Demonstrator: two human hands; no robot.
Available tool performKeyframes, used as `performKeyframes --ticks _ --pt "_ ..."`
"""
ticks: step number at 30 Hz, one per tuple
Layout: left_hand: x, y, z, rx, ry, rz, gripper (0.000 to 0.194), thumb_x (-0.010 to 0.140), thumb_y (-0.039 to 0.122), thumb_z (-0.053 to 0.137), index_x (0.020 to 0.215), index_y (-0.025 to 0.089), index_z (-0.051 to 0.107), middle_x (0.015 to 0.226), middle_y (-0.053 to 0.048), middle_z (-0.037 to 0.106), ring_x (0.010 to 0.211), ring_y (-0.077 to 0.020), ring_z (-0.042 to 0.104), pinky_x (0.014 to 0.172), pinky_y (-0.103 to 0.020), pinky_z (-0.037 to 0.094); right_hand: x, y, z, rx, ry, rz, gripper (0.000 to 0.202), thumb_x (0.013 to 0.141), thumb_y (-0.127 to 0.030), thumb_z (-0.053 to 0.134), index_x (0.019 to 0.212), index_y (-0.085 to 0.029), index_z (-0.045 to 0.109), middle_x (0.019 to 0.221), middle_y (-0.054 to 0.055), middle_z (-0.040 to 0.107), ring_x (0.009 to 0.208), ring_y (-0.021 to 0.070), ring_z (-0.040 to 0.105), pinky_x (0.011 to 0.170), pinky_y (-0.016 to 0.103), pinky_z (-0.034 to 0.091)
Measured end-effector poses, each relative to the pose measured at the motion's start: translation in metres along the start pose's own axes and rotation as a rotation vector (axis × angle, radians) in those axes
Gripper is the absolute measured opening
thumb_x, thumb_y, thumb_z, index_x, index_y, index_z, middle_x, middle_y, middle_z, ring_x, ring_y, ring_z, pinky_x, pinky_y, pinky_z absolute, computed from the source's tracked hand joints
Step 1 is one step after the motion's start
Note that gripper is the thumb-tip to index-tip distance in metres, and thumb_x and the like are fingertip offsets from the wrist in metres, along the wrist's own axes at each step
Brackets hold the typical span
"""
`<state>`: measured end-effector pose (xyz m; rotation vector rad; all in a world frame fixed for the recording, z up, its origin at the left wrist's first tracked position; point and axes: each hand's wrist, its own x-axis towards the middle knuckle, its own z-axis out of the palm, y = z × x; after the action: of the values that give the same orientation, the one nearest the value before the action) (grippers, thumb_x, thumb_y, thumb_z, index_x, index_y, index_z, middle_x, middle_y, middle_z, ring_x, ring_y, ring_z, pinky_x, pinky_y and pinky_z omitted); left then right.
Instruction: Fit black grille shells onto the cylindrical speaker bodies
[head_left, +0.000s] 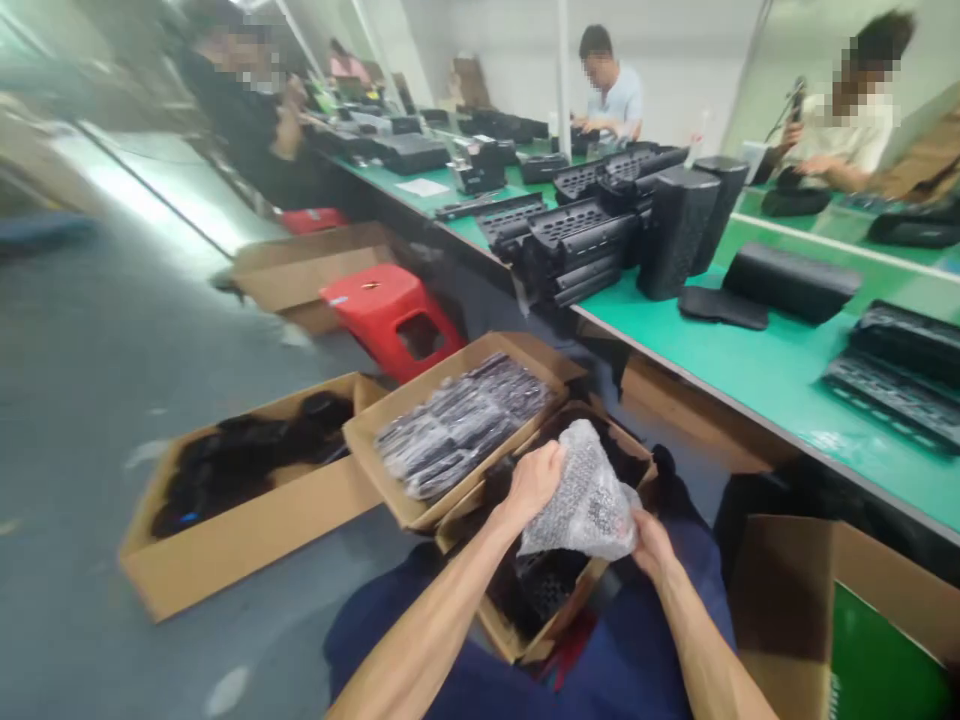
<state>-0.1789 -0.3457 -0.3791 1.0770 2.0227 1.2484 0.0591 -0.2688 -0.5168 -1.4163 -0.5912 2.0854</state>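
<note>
Between my two hands is a bubble-wrap bag (581, 500), held above an open cardboard box (517, 645) that stands between my knees. My left hand (534, 485) grips the bag at its left edge, fingers closed. At its lower right corner my right hand (651, 540) pinches the plastic. What lies inside the bag cannot be made out clearly. Below it, black perforated housings (551, 590) show in the box. Against that box leans another carton (409, 515) filled with dark parts in clear plastic wrapping (465, 425).
A long carton (247, 560) of black parts lies on the floor at left. Behind it stands a red stool (397, 310). The green workbench (645, 335) at right carries black speaker-like housings (679, 230). Co-workers sit along the bench. A carton (784, 600) stands at lower right.
</note>
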Motion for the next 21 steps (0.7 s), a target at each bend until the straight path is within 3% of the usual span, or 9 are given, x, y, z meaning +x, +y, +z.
performKeyframes --ticks 4,9,12,16,18,21 --pt "0.008 0.009 -0.007 0.034 -0.065 0.064 0.034 0.093 0.042 0.048 0.064 0.024 0.043 0.061 0.002 0.047 0.063 -0.0174 0.045 0.066 -0.029 0.033 0.018 0.017 0.011 0.046 -0.032 0.169 0.004 0.085 -0.019 0.065 0.087 -0.018 0.068 0.073 0.004 0.073 0.068 0.0201 0.072 0.076 0.033 0.061" --pt "0.014 0.035 -0.02 -0.06 -0.117 0.063 0.04 0.094 0.053 0.046 0.069 0.023 0.047 0.064 0.003 0.044 0.062 -0.0149 0.041 0.058 -0.026 0.032 0.034 0.017 0.027 0.087 -0.132 0.313 0.044 0.105 -0.05 0.036 0.113 -0.016 0.063 0.088 0.012 0.073 0.077 0.0254 0.073 0.076 0.047 0.061" --pt "0.012 0.05 -0.025 -0.209 -0.153 -0.001 0.045 0.089 0.06 0.059 0.068 0.021 0.05 0.063 0.004 0.043 0.059 -0.0127 0.039 0.055 -0.024 0.031 0.041 0.027 0.035 0.08 -0.181 0.388 0.059 0.106 -0.061 0.025 0.128 -0.017 0.057 0.095 0.014 0.071 0.08 0.026 0.071 0.074 0.048 0.059" --pt "0.008 0.059 -0.025 -0.466 -0.271 -0.143 0.052 0.08 0.07 0.069 0.079 0.02 0.06 0.064 0.004 0.05 0.055 -0.0111 0.042 0.054 -0.023 0.035 0.044 0.048 0.044 0.075 -0.24 0.446 0.07 0.101 -0.072 0.032 0.144 -0.019 0.049 0.106 0.017 0.068 0.091 0.0272 0.07 0.081 0.048 0.056" --pt "0.009 0.056 -0.022 -0.499 -0.228 -0.197 0.055 0.074 0.072 0.075 0.077 0.019 0.059 0.063 0.004 0.051 0.054 -0.0104 0.043 0.052 -0.022 0.035 0.045 0.056 0.047 0.086 -0.264 0.443 0.075 0.099 -0.076 0.034 0.149 -0.022 0.044 0.111 0.016 0.067 0.097 0.0275 0.069 0.085 0.048 0.054" --pt "0.011 0.051 -0.018 -0.457 -0.186 -0.253 0.056 0.069 0.07 0.08 0.07 0.019 0.056 0.056 0.007 0.043 0.047 -0.007 0.033 0.045 -0.02 0.027 0.048 0.059 0.048 0.109 -0.276 0.428 0.077 0.097 -0.079 0.035 0.154 -0.028 0.038 0.114 0.015 0.067 0.1 0.0273 0.068 0.087 0.048 0.053"
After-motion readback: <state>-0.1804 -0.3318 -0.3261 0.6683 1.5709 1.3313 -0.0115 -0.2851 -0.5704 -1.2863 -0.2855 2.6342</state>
